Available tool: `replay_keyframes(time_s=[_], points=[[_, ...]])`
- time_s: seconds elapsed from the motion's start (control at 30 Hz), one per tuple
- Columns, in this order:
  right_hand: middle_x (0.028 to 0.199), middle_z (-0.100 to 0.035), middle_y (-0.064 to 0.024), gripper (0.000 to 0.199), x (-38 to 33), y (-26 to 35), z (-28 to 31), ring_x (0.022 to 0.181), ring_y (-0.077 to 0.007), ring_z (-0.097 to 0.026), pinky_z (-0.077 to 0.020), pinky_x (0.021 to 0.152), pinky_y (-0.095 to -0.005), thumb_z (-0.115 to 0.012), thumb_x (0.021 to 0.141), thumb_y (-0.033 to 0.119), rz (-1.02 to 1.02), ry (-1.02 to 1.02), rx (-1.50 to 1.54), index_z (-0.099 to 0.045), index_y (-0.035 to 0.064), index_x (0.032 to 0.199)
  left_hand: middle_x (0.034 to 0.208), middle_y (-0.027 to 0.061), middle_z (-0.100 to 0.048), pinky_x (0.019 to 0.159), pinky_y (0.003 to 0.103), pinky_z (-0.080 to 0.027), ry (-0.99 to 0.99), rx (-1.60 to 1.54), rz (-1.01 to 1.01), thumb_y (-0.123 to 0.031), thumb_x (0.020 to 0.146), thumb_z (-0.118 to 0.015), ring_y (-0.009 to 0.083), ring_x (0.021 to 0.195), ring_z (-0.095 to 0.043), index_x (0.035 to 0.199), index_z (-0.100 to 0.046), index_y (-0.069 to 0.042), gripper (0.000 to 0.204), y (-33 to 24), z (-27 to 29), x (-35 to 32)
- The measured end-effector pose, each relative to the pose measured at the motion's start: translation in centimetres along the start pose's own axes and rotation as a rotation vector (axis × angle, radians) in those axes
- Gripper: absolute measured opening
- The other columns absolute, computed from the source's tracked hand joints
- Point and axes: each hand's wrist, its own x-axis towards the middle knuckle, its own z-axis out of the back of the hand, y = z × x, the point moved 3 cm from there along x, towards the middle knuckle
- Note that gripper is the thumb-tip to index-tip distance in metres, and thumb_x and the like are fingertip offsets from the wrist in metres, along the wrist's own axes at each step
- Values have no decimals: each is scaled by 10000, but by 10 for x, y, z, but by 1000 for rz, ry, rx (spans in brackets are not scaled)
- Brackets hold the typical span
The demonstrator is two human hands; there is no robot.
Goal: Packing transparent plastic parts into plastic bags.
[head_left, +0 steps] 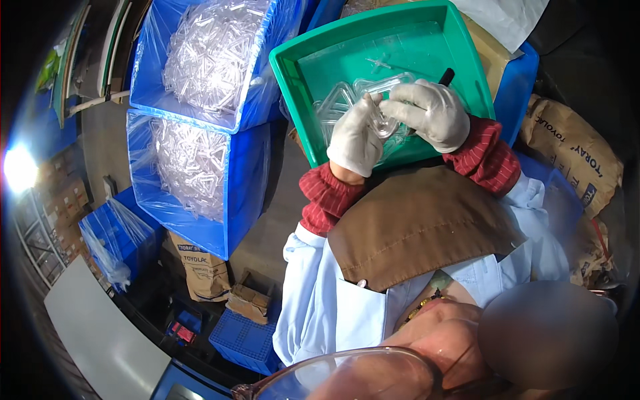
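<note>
Head view: two gloved hands, left hand (355, 139) and right hand (430, 112), fingers closed on one clear plastic part (381, 123); one green tray (313, 67); two blue bins (247, 180) alongside.

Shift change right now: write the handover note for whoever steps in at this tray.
Left hand: gloved, grip closed on a clear plastic part held over the green tray.
Right hand: gloved, holding a black tool and steadying the same part.
Things: more clear parts lie in the tray; two blue bins at the left are filled with similar clear pieces.
Done: cannot tell how many are finished.
Left: the part in hand and those in the tray.
</note>
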Motion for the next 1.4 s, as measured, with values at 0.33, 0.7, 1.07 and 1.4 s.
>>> replay_keyframes(time_s=[0.33, 0.7, 1.07, 1.4], points=[[929, -624, -69, 270, -9, -39, 10, 725, -85, -563, -475, 666, -240, -544, 881, 147, -429, -207, 400, -538, 45, 1131, 828, 91, -596, 672, 287, -476, 15, 433, -406, -257, 938, -451, 150, 704, -564, 988, -505, -11, 257, -11, -3, -11], [725, -548, 13, 142, 3, -32, -9, 687, -51, -487, -424, 621, -218, -628, 819, 136, -722, 152, 828, -597, 15, 887, 782, 48, -521, 684, 335, -477, 5, 411, -376, -253, 905, -514, 156, 743, -525, 962, -537, -8, 252, -18, 7, -4], [672, -530, 49, 148, 0, -46, -17, 633, -26, -451, -402, 580, -200, -633, 829, 160, -765, -153, 814, -615, 14, 816, 786, 59, -604, 599, 233, -439, 12, 502, -251, -160, 829, -633, 103, 646, -532, 863, -600, 10, 176, -28, 3, -5], [748, -537, 18, 277, 11, -39, -14, 648, -54, -483, -408, 598, -200, -600, 859, 277, -464, 68, 913, -572, 6, 907, 641, 7, -531, 536, 228, -415, 204, 1190, -324, -187, 840, -617, 92, 597, -506, 852, -557, 3, 200, -22, -32, -5]])
